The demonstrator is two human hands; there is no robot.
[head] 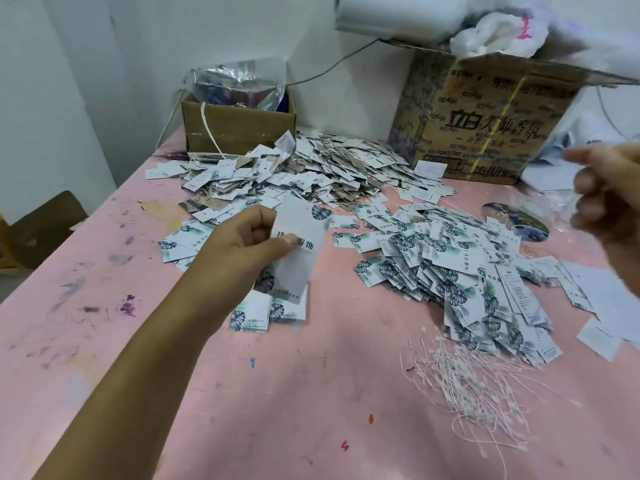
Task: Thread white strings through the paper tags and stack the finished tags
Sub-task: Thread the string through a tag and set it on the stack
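L hand (242, 237) is pinching one paper tag (301, 247) between thumb and fingers — grip clamped on it, tag hanging upright over the small neat stack (273, 310) near the worktop (173, 393) centre. R hand (609, 209) is hovering blurred at the far right, fingers curled; can't tell whether it's gripping anything, maybe a thin string. Loose strings (478, 386) are lying in a tangle front right, unthreaded tags (467, 271) heaped just behind them, and a big pile w/ strings attached (329, 168) is sitting further back by the cardboard boxes (239, 129).

Step looks like threading or readying this tag. To do it well: keep the pinch low on the tag so the hole end is staying free, hold it steady, feed one string only — pull it clear of the tangle first — then lay the tag square on the stack.
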